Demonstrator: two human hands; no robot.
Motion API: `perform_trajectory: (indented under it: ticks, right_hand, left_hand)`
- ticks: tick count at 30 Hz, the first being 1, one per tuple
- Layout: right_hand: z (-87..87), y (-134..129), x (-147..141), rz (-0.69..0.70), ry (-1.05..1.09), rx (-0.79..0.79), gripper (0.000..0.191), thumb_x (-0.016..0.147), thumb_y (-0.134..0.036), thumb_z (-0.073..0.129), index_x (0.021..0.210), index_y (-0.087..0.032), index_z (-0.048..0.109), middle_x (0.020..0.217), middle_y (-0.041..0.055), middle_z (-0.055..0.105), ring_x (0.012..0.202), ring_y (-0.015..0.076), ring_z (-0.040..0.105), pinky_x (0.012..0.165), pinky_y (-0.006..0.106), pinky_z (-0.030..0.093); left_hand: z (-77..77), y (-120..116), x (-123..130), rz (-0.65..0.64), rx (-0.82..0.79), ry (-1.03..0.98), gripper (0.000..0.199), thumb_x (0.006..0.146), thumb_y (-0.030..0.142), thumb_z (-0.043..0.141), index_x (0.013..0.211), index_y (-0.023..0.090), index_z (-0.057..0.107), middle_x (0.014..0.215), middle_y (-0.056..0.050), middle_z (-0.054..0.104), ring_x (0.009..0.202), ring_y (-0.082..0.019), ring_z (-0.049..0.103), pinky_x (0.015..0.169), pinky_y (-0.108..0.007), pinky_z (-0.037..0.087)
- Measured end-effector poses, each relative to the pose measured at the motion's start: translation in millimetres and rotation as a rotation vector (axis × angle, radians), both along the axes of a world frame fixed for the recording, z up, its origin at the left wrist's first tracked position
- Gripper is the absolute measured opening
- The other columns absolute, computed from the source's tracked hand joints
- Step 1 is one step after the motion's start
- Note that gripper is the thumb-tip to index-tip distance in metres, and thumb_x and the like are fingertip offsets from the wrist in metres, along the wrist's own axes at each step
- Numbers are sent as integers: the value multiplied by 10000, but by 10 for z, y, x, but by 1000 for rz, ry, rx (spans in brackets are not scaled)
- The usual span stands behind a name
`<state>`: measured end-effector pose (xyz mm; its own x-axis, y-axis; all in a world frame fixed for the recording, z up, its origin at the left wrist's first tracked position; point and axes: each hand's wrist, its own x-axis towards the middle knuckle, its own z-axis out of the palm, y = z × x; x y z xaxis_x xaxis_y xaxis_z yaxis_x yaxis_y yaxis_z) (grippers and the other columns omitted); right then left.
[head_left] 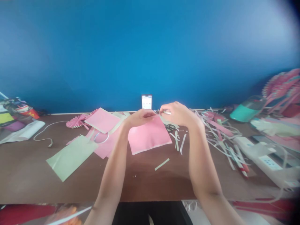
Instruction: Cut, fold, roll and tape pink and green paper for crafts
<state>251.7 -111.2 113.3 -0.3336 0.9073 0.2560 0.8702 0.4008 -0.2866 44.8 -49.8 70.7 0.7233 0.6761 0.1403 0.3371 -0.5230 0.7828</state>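
Note:
My left hand (142, 117) is closed at the top edge of a pink sheet of paper (150, 136), its fingertips near the upper corner. The sheet is slightly bowed, and its lower edge is over the brown desk. Beside it, my right hand (178, 113) is closed, with a small white stick-like thing (167, 112) showing at its fingers; its kind I cannot make out. Scissors with dark handles (170, 127) lie under and just below that hand. Thin pale paper strips (177, 140) are scattered to the right of the sheet.
A lit phone (147, 102) stands against the blue wall. Left are a pale green sheet (72, 157), more pink paper (102, 120), a pink paper fan (77, 121) and a white cable (50, 143). Right are heaped strips (217, 134), a power strip (269, 162) and a teal container (245, 112).

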Motion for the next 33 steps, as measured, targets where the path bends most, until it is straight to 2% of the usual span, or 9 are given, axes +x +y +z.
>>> perform_trajectory:
  ticks: [2,7,13,17,22,27,30,33]
  right_hand:
    - [5,3,-1,-1,14,-2,244,834,-242,488,902,-231,723,845,37,701,709,159,553,605,275,309]
    - [19,-7,5,20,25,-26,266,840,-241,461,909,-230,717,751,23,668,652,150,519,591,277,292]
    - [-1,-15,16,4,10,6,234,819,-267,512,925,-253,720,870,25,699,667,149,535,583,270,290]
    - [-27,-6,-30,13,-27,47,209,789,-237,520,873,-248,711,821,24,691,637,144,521,569,269,271]
    - [-66,47,-70,36,-36,133,158,742,-212,531,763,-225,687,685,13,639,608,142,484,563,273,252]
    - [-21,-20,-69,99,91,243,207,805,-241,536,857,-219,735,679,12,653,620,137,504,602,268,301]
    - [8,-97,-83,123,173,335,209,824,-234,542,848,-204,747,686,16,674,620,131,529,621,260,338]
    - [2,-132,-98,168,254,435,207,826,-207,544,815,-198,751,707,17,698,627,127,563,617,251,365]
  left_hand:
    - [-5,-3,43,15,41,-35,329,892,427,505,1031,176,667,893,-43,643,754,-132,547,584,-212,379]
    - [-28,9,132,46,178,-80,301,898,412,500,850,152,642,724,-8,550,635,-101,438,556,-220,302]
    - [-49,28,104,22,123,-69,266,888,392,509,883,166,647,742,-4,568,643,-105,461,566,-223,317]
    - [-40,9,117,46,124,-69,275,867,391,537,862,158,682,780,-22,622,716,-131,527,620,-237,368]
    - [12,-38,147,115,10,-155,292,820,406,601,812,133,705,779,-44,655,729,-152,570,652,-258,413]
    - [183,-194,96,177,-203,-292,273,788,390,646,844,128,699,744,-26,652,665,-129,578,616,-238,415]
    - [281,-291,70,178,-285,-384,236,777,363,658,809,131,682,707,-15,637,617,-113,573,571,-217,404]
    - [311,-311,55,145,-399,-467,204,752,333,687,770,133,653,658,-1,619,557,-95,554,522,-198,386]
